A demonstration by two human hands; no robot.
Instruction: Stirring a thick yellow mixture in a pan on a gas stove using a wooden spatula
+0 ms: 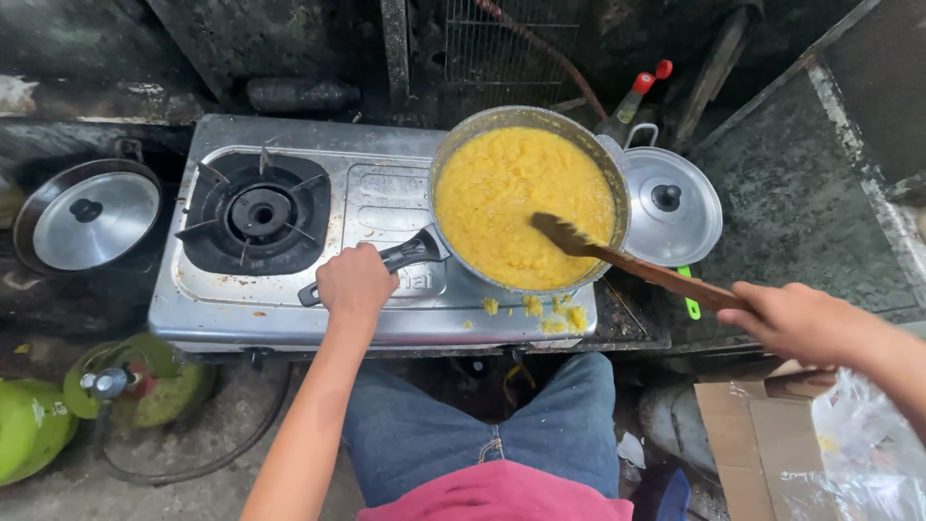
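Hidden: the fingers of the left hand (355, 282) curl under, out of sight; the burner under the pan (526, 198) is covered by it; the right forearm is cut off at the frame edge; the cardboard box (762, 439) and clear plastic bag (868, 434) at lower right are partly out of frame.
Left hand: closed around the pan's black handle (386, 262), knuckles up, gripping near its middle.
Right hand (796, 318): wrapped around the end of the wooden spatula (627, 259), well to the right of the pan.
Spatula: slants up-left from the right hand, its dark blade resting in the yellow mash (502, 193).
Pan: sits on the right side of the steel gas stove (367, 241), filled nearly to the rim.
Spills: yellow crumbs (555, 314) on the stove's front edge, just below the pan.
Left burner (258, 212): bare.
Lids: one metal lid (672, 205) touching the pan's right side; another lidded pot (89, 217) left of the stove.
Floor: green gas cylinders (39, 425) at lower left.
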